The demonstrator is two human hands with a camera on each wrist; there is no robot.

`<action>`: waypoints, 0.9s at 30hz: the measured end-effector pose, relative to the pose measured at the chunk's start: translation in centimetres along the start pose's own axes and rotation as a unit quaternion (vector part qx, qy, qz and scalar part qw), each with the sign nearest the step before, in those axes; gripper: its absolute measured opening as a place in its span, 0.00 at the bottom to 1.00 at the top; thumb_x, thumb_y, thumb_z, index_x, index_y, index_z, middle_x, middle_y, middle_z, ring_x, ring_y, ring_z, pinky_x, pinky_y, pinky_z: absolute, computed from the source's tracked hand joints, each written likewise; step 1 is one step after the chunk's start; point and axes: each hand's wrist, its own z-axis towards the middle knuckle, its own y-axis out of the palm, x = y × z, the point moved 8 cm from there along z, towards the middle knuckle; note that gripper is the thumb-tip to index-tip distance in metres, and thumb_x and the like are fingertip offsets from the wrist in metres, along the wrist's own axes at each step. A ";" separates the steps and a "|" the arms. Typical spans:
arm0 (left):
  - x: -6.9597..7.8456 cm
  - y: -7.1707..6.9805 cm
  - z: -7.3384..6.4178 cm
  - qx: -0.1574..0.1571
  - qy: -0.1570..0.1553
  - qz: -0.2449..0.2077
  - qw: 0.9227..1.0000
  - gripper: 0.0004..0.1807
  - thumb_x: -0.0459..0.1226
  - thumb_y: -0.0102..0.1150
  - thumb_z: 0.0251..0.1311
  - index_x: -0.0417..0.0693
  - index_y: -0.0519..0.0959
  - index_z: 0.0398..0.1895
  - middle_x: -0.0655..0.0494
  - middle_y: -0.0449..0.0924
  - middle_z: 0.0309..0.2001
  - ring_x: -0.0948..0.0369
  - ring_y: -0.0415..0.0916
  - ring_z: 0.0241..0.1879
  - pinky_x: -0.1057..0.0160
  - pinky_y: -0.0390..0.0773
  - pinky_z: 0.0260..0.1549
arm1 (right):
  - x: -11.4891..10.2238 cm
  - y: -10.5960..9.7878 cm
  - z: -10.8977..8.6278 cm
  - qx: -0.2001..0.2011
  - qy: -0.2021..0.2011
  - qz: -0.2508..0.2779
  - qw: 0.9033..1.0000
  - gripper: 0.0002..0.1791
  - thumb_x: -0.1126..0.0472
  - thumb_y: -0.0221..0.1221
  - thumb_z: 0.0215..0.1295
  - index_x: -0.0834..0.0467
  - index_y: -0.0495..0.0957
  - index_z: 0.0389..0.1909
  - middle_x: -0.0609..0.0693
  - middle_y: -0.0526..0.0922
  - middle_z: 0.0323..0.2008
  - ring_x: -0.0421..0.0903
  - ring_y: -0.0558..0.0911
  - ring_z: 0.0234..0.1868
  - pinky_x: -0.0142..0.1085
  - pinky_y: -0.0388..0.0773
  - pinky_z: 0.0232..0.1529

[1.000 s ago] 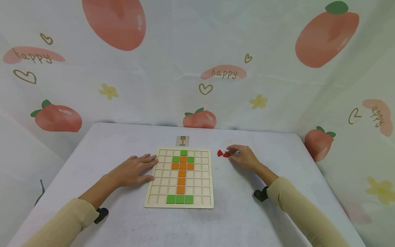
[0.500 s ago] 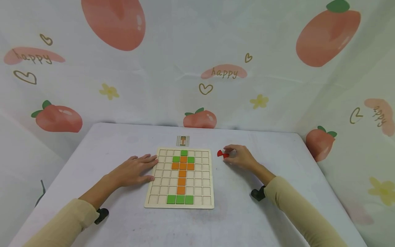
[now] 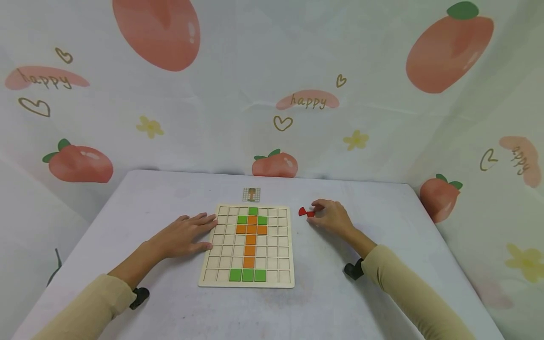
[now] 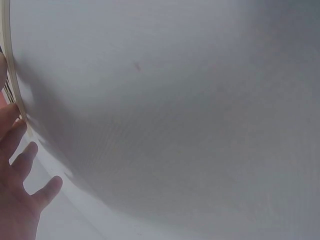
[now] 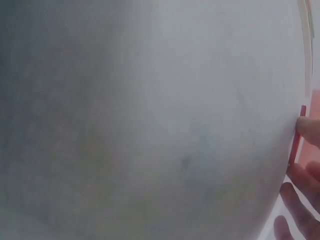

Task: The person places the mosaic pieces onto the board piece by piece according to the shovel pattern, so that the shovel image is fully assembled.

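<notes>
A pale square board with a grid of cells lies on the table. Green square tiles and orange square tiles sit in its middle columns. My left hand rests at the board's left edge, fingers spread and touching it. To the right of the board, my right hand pinches a small flat red piece between thumb and fingers. That red piece appears edge-on in the right wrist view. A second red, fan-shaped piece lies just left of it; I cannot tell whether they touch.
A small card with a gridded picture lies behind the board. The white-covered table ends at a fruit-printed cloth at the back. Dark devices are strapped at both wrists.
The right hand has shifted slightly left, and the red piece at its fingertips has turned a little beside the other. The left hand and the board stay in place.
</notes>
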 end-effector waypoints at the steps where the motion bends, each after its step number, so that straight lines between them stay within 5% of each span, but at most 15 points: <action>1: 0.0 0.0 0.0 0.000 0.001 0.000 1.000 0.39 0.58 0.56 0.66 0.42 0.69 0.71 0.47 0.67 0.71 0.42 0.64 0.69 0.36 0.69 0.57 | 0.0 0.0 0.0 0.001 0.000 0.000 1.000 0.24 0.57 0.75 0.53 0.61 0.83 0.50 0.52 0.88 0.39 0.51 0.82 0.45 0.52 0.76 0.54; 14: -0.1 0.1 0.1 -0.001 -0.002 -0.001 1.000 0.39 0.59 0.55 0.66 0.43 0.69 0.72 0.47 0.66 0.72 0.42 0.63 0.69 0.36 0.68 0.57 | -0.2 -0.3 0.2 -0.008 -0.007 0.006 1.000 0.24 0.59 0.72 0.55 0.61 0.81 0.53 0.54 0.87 0.43 0.51 0.82 0.46 0.50 0.78 0.53; 27: -0.3 0.3 0.0 -0.001 0.001 -0.002 1.000 0.39 0.59 0.54 0.66 0.43 0.68 0.72 0.46 0.66 0.72 0.42 0.63 0.69 0.35 0.68 0.57 | -3.9 -1.0 1.2 -0.018 -0.110 0.031 0.993 0.23 0.63 0.70 0.58 0.64 0.81 0.54 0.55 0.86 0.46 0.53 0.82 0.47 0.52 0.77 0.53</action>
